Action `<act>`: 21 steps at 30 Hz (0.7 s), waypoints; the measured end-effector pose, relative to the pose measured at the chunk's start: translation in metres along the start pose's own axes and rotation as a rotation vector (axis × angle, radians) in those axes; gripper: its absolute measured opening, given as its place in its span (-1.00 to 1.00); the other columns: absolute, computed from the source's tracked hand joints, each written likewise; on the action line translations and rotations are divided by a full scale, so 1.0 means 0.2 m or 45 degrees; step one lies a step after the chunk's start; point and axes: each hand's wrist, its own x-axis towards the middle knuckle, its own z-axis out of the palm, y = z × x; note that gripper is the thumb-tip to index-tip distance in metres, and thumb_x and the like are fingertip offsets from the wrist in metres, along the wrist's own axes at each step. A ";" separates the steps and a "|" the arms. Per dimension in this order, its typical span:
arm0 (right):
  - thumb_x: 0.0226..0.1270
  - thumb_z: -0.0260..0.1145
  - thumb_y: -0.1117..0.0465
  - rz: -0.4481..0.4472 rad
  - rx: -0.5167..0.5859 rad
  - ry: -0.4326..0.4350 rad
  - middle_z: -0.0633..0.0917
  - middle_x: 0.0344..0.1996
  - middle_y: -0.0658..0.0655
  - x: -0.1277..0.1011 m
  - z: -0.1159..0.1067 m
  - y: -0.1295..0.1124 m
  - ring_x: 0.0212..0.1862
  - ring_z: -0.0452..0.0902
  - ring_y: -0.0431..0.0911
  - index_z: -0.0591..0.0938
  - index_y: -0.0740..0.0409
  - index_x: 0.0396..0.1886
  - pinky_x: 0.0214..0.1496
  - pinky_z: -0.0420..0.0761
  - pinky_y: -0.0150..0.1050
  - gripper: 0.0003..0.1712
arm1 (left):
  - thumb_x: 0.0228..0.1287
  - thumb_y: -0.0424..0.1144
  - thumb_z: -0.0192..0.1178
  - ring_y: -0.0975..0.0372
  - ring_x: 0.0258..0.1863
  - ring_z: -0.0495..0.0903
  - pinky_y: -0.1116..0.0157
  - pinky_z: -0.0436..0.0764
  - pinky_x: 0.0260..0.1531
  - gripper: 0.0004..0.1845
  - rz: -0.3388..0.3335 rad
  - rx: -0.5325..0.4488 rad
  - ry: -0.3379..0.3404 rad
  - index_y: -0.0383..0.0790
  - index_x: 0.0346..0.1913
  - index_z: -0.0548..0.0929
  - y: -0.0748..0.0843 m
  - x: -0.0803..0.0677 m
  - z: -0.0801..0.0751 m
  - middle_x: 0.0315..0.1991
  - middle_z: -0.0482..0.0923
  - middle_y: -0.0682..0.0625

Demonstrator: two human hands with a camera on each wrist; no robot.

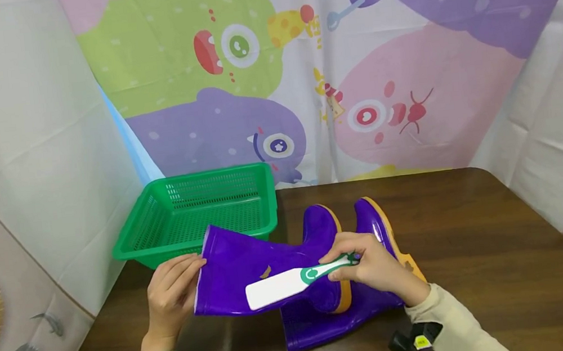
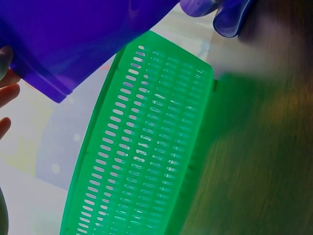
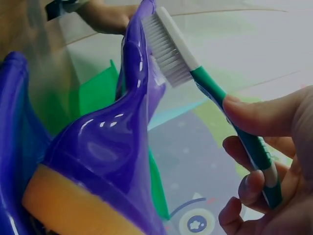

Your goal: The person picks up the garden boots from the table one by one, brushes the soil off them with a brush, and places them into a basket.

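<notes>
A purple rain boot (image 1: 238,258) with an orange sole (image 3: 73,205) is held sideways above the table. My left hand (image 1: 172,290) grips the rim of its shaft, fingers at the top edge. On the shaft's side is a small brownish mark (image 1: 266,272). My right hand (image 1: 371,260) holds a white and green scrub brush (image 1: 277,289) by its handle. In the right wrist view the brush's bristles (image 3: 168,51) face the boot's shaft, right at its surface. A second purple boot (image 1: 326,326) lies on its side on the table beneath the held one.
A green plastic basket (image 1: 268,222) with slotted walls stands at the back left, just behind the held boot's shaft. The brown wooden table (image 1: 497,245) ends at a cartoon-print curtain (image 1: 320,155). Pale fabric hangs on both sides.
</notes>
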 end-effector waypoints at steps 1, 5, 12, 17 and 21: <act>-0.07 0.55 0.50 0.016 -0.030 -0.003 0.66 -0.46 0.06 0.00 0.01 0.00 -0.44 0.42 -0.20 0.78 0.25 -0.29 -0.45 0.45 -0.35 -0.72 | 0.44 -0.32 0.12 -0.11 -0.46 0.65 0.09 0.53 -0.35 -0.69 0.002 0.000 0.002 -0.47 -0.36 0.74 0.00 0.00 0.00 -0.42 0.71 -0.25; -0.09 0.58 0.47 0.148 -0.166 0.056 0.67 -0.45 0.01 -0.01 0.01 0.03 -0.44 0.42 -0.22 0.80 0.20 -0.32 -0.44 0.45 -0.37 -0.73 | 0.45 -0.31 0.13 -0.11 -0.46 0.65 0.09 0.53 -0.36 -0.69 0.005 -0.002 0.003 -0.47 -0.37 0.74 0.01 0.00 0.00 -0.42 0.71 -0.25; -0.08 0.56 0.51 0.163 -0.386 0.125 0.61 -0.48 -0.10 -0.03 0.00 0.08 -0.44 0.41 -0.23 0.81 0.15 -0.32 -0.45 0.44 -0.36 -0.71 | 0.47 -0.30 0.12 -0.11 -0.45 0.65 0.09 0.53 -0.35 -0.67 0.001 -0.009 -0.011 -0.47 -0.36 0.74 0.01 0.00 0.01 -0.41 0.71 -0.25; -0.16 0.59 0.51 0.028 -0.579 0.195 0.55 -0.50 -0.11 -0.03 0.00 0.11 -0.46 0.41 -0.25 0.79 0.16 -0.37 -0.47 0.46 -0.37 -0.70 | 0.49 -0.28 0.11 -0.11 -0.46 0.65 0.09 0.53 -0.35 -0.66 0.002 -0.003 0.000 -0.47 -0.36 0.74 0.01 0.00 0.01 -0.42 0.71 -0.24; -0.23 0.62 0.52 -0.004 -0.657 0.276 0.55 -0.53 -0.10 -0.02 -0.01 0.13 -0.46 0.46 -0.25 0.77 0.16 -0.43 -0.47 0.48 -0.36 -0.68 | 0.48 -0.27 0.12 -0.11 -0.46 0.65 0.09 0.53 -0.35 -0.66 -0.010 0.015 0.002 -0.47 -0.35 0.74 0.01 -0.01 0.00 -0.42 0.71 -0.24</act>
